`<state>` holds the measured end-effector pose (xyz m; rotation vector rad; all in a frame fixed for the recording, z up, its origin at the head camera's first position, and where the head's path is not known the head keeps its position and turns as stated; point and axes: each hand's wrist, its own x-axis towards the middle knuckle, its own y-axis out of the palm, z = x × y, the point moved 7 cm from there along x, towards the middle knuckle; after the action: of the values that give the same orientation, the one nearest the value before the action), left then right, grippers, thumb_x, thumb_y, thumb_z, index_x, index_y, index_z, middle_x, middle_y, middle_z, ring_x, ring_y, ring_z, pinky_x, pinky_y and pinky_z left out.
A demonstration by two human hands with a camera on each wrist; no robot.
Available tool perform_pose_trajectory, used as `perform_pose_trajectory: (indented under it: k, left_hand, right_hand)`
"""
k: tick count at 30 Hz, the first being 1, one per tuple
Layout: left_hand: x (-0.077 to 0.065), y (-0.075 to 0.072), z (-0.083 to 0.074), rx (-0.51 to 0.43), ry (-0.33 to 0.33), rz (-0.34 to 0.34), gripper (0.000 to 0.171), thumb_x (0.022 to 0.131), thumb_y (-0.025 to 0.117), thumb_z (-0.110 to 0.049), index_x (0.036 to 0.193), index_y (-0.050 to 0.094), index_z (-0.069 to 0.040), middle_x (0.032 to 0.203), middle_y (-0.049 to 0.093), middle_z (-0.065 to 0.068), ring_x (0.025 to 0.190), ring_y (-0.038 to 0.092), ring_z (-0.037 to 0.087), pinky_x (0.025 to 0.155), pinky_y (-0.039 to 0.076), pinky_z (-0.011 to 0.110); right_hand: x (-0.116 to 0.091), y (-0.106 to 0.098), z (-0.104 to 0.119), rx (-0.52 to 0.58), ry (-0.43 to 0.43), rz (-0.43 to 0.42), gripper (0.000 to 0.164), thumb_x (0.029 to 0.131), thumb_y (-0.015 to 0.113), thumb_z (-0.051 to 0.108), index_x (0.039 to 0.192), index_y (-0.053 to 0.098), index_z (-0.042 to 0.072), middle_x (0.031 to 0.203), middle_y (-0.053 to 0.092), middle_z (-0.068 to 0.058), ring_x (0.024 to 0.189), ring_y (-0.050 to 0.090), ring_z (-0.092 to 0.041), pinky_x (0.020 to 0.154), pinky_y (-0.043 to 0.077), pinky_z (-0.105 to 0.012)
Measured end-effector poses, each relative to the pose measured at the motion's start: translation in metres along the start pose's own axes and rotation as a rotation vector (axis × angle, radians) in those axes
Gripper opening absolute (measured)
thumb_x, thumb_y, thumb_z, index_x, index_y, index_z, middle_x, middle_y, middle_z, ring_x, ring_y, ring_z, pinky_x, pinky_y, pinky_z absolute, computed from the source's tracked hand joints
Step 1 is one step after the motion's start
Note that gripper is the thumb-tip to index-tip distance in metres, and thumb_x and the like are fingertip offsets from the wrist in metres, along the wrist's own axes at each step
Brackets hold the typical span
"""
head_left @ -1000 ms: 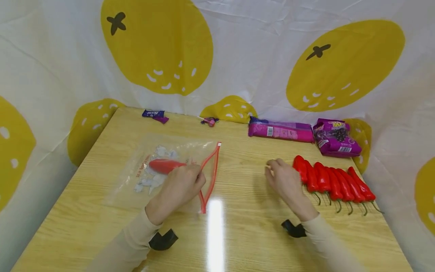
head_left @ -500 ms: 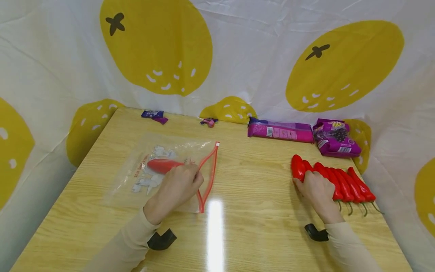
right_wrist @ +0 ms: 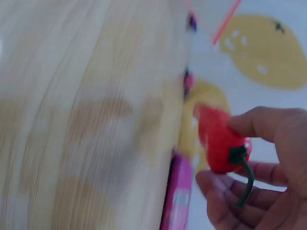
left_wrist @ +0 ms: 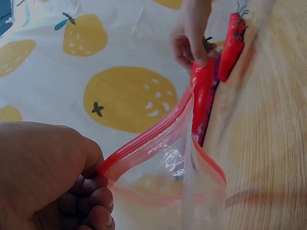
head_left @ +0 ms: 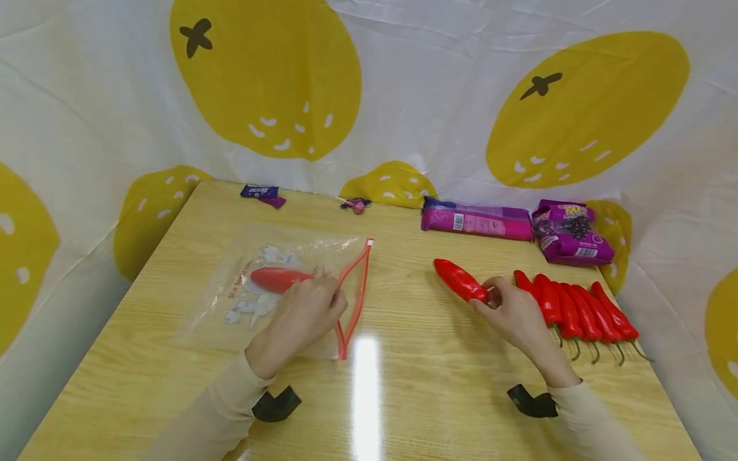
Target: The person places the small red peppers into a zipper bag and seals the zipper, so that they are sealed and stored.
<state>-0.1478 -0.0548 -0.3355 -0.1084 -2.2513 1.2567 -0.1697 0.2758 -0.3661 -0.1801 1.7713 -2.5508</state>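
My left hand [head_left: 302, 317] pinches the red-edged mouth of a clear zip bag [head_left: 213, 320], whose red zip strip [left_wrist: 148, 136] gapes in the left wrist view. Inside the bag lies one red pepper [head_left: 277, 279]. My right hand [head_left: 516, 320] holds another red pepper [head_left: 458, 280] near its stem end, above the table and left of the row. Its green stem [right_wrist: 247, 179] shows in the right wrist view, with thumb and fingers on either side of the body. Several more red peppers [head_left: 582, 310] lie side by side at the right.
Behind the peppers rest a long purple packet [head_left: 478, 219] and a purple pouch [head_left: 572, 234] with a grape picture. At the back edge are a small blue packet [head_left: 259, 192] and a pink lollipop [head_left: 357, 206]. A fruit-printed cloth [head_left: 426, 96] hangs behind the wooden table [head_left: 415, 397].
My right hand reached right to the row, took hold of its leftmost pepper, lifted it and carried it left. My left hand has stayed at the bag's mouth.
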Motion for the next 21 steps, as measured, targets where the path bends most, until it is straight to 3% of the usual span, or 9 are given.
perform_pose_trajectory:
  k: [5,11,17,21]
  left_hand:
    - [-0.001,0.001,0.001,0.007,-0.016,0.019,0.027,0.078,0.055,-0.007,0.056,0.040,-0.015,0.051,0.029,-0.005,0.042,0.028,0.006,0.038,0.024,0.019]
    - [-0.004,0.003,0.003,0.007,-0.080,0.069,0.023,0.079,0.058,-0.011,0.060,0.046,-0.014,0.051,0.034,-0.005,0.042,0.032,0.007,0.039,0.027,0.020]
    - [-0.006,0.005,0.002,0.017,-0.064,0.059,0.023,0.080,0.057,-0.012,0.060,0.045,-0.014,0.051,0.033,-0.004,0.044,0.031,0.009,0.041,0.026,0.021]
    - [-0.006,0.003,-0.001,0.025,-0.035,0.022,0.025,0.080,0.057,-0.011,0.059,0.044,-0.014,0.052,0.032,-0.004,0.046,0.031,0.009,0.042,0.027,0.023]
  right_hand:
    - [-0.004,0.018,0.078,0.233,-0.244,0.045,0.038,0.078,0.071,0.028,0.111,0.061,0.011,0.089,0.065,0.000,0.067,0.058,-0.006,0.057,0.048,-0.023]
    - [-0.004,0.055,0.155,0.259,-0.481,0.158,0.038,0.077,0.073,0.023,0.110,0.063,0.009,0.092,0.065,0.003,0.067,0.058,-0.007,0.059,0.048,-0.021]
    - [0.002,0.087,0.194,0.230,-0.548,0.213,0.029,0.077,0.072,0.030,0.099,0.059,0.016,0.086,0.065,0.007,0.068,0.060,-0.007,0.059,0.044,-0.015]
    - [0.006,0.095,0.210,0.260,-0.597,0.226,0.022,0.078,0.071,0.020,0.091,0.056,0.012,0.081,0.065,0.002,0.070,0.061,-0.010,0.061,0.044,-0.016]
